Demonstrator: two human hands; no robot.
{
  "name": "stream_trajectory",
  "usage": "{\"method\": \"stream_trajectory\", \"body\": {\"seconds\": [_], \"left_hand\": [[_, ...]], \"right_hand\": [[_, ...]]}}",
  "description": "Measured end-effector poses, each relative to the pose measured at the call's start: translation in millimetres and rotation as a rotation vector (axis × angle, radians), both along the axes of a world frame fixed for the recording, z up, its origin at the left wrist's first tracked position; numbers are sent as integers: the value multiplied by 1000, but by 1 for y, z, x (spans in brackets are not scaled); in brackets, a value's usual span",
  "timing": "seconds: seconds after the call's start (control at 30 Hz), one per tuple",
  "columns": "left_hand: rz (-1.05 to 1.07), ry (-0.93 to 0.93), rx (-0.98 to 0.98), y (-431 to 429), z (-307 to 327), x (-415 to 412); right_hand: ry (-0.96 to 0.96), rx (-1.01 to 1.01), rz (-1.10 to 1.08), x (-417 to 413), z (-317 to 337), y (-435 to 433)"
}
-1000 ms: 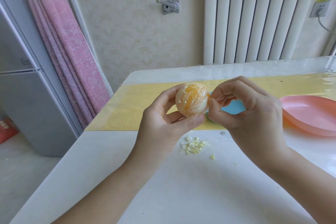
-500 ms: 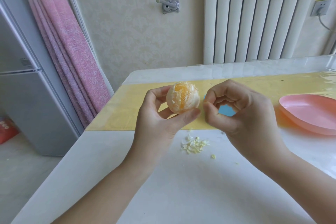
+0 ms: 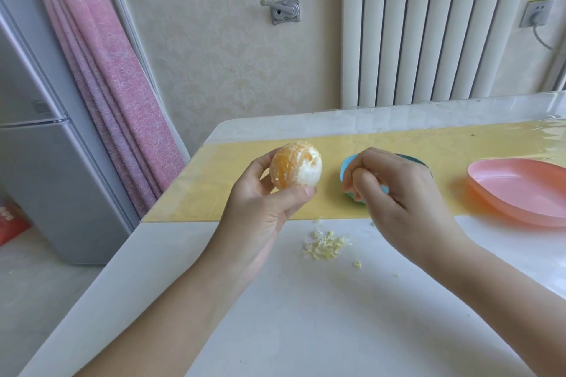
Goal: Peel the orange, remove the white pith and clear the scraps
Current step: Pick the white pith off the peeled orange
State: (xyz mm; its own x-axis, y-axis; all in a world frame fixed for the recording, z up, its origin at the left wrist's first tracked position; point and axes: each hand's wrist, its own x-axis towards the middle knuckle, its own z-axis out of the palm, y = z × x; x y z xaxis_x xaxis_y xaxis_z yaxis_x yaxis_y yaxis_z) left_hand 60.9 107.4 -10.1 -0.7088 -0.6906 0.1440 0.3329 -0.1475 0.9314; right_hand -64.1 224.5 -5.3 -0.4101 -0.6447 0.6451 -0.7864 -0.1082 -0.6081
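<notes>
The orange (image 3: 295,169) is held above the left part of the yellow mat (image 3: 245,193), clear of the desk (image 3: 306,315). It is gripped by the left hand (image 3: 260,205), with the thumb under it and the fingers curled behind. The peel is already off. Flesh is exposed on the left face, while a white patch of pith covers the right face.

The fruit is judged to be light, soft and easily bruised, with thin membranes that could burst and turn it slippery if squeezed. A broad, gentle hold across opposite sides is advised, with the pith patch turned toward the picking fingers.

The right hand (image 3: 395,193) is seen apart from the fruit, its fingers curled together over a blue bowl (image 3: 347,167) on the mat. Whether a shred of pith is pinched in them cannot be told, as they are blurred.

A small heap of pith scraps (image 3: 326,245) lies on the desk between the hands, with stray bits beside it. A pink dish (image 3: 520,193) is set well to the right.
</notes>
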Motion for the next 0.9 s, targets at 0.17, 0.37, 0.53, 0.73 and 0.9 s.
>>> {"method": "stream_trajectory", "body": {"seconds": [0.17,0.37,0.53,0.73,0.9], "left_hand": [[-26,44,75,0,2,0],[34,-8,54,-1,2,-1],[55,-68,1,0,0,0],[46,-101,-52,-2,-2,0],[21,-136,-73,-7,-7,-1]], "right_hand": [[105,106,-10,-2,-4,-2],[226,203,-26,-4,-12,-4],[117,196,-59,-3,-7,-2],[77,128,-37,0,-4,-1],[52,150,-19,-1,-6,-3]]}}
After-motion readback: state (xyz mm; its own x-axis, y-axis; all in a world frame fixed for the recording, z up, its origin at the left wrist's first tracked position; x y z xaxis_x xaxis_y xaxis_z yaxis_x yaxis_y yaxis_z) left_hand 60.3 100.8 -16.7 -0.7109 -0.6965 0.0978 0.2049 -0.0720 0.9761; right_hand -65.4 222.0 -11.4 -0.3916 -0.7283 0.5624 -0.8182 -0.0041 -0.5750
